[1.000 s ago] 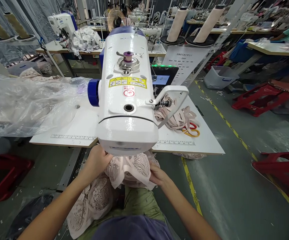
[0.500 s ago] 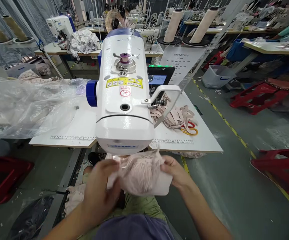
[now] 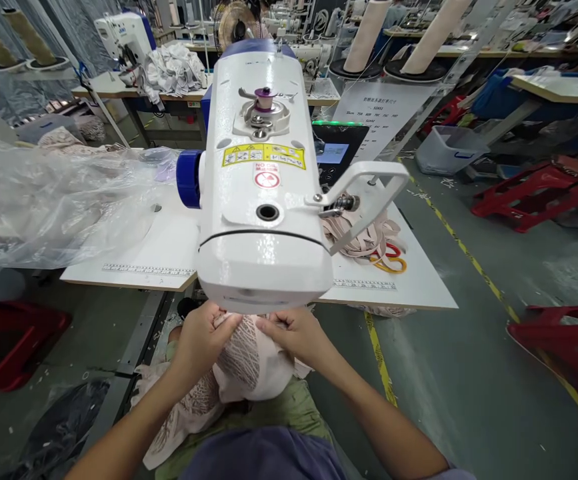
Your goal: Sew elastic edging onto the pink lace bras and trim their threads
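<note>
Pale pink fabric with lace panels, a lace garment (image 3: pixel 239 360), hangs over my lap below the head of a white sewing machine (image 3: pixel 263 260). My left hand (image 3: pixel 206 343) pinches its upper edge between thumb and fingers. Close by on the other side, my right hand (image 3: pixel 296 333) grips the same edge, thumb on top. Both hands sit right under the machine's front end, which hides the needle area and part of the fingers. More of the lace fabric trails down to the left beside my leg.
On the table's right lie a heap of pale straps (image 3: pixel 363 233) and red-and-yellow-handled scissors (image 3: pixel 389 258). Clear plastic sheeting (image 3: pixel 59 207) covers fabric at left. Red stools (image 3: pixel 533 193) stand on the floor. Thread cones (image 3: pixel 366 37) rise behind the control screen (image 3: pixel 336 153).
My hands have drawn closer together, the right one moving left, and both now hold the garment's edge beneath the machine head. The blurred bunched fabric now hangs down with its lace panel showing.
</note>
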A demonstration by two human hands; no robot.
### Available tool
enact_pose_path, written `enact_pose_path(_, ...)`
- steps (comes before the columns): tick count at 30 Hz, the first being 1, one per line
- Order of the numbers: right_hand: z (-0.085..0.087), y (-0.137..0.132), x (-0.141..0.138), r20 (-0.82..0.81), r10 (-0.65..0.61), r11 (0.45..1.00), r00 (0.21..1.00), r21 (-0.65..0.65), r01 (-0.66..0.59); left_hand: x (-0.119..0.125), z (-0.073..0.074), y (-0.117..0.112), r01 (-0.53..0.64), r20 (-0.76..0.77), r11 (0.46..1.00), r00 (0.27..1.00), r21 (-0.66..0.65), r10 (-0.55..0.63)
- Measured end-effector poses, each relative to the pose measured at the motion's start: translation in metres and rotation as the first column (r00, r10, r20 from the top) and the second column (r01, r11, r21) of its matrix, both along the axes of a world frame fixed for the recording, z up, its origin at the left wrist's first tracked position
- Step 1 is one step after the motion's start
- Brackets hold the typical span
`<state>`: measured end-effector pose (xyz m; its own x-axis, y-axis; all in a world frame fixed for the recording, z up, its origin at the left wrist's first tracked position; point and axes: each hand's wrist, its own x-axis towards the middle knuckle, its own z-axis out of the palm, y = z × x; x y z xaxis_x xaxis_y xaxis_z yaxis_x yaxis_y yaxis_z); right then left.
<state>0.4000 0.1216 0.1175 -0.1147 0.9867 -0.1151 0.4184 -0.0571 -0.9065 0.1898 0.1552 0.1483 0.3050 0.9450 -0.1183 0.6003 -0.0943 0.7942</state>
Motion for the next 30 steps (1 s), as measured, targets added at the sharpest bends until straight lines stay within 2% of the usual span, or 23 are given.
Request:
enact_pose_path(2, -0.006, 0.007, 0.000, -0.047, -0.008, 1.000, 0.999, -0.023, 0.007, 0.004, -0.006, 0.007, -0.038, 0.026, 0.998, 0.999, 0.056, 0.036)
enact_pose_path(6, -0.010, 0.015, 0.003, -0.099, -0.017, 0.999, 0.995, -0.044, 0.013, 0.004, -0.016, 0.018, -0.020, 0.048, 0.994, 0.999, 0.109, 0.015)
enact_pose_path(13, -0.009, 0.019, 0.006, -0.124, 0.005, 0.999, 0.992, -0.030, -0.009, 0.000, -0.021, 0.024, -0.006, -0.009, 0.982, 1.000, 0.187, 0.008)
enact_pose_path(18, -0.012, 0.018, 0.006, -0.117, -0.021, 0.999, 0.993, -0.037, 0.017, -0.003, -0.023, 0.025, 0.013, -0.024, 0.984, 1.000, 0.176, -0.009)
enact_pose_path(21, -0.015, 0.014, 0.006, -0.118, -0.049, 0.997, 0.992, -0.059, 0.042, -0.012, -0.030, 0.020, -0.001, -0.039, 0.992, 0.999, 0.126, 0.006)
enact_pose_path(23, -0.018, 0.010, 0.007, -0.137, -0.055, 0.996, 0.989, -0.073, 0.045, -0.021, -0.042, 0.011, -0.053, -0.030, 0.992, 0.998, 0.112, 0.057)
enact_pose_path(26, -0.025, 0.000, 0.011, -0.183, -0.071, 0.992, 0.981, -0.117, 0.050, -0.034, -0.071, -0.016, -0.113, 0.039, 0.984, 0.993, 0.139, 0.108)
enact_pose_path(30, -0.036, -0.012, 0.015, -0.280, -0.116, 0.982, 0.953, -0.177, 0.067, -0.041, -0.117, -0.065, -0.018, 0.088, 0.986, 0.996, 0.168, 0.003)
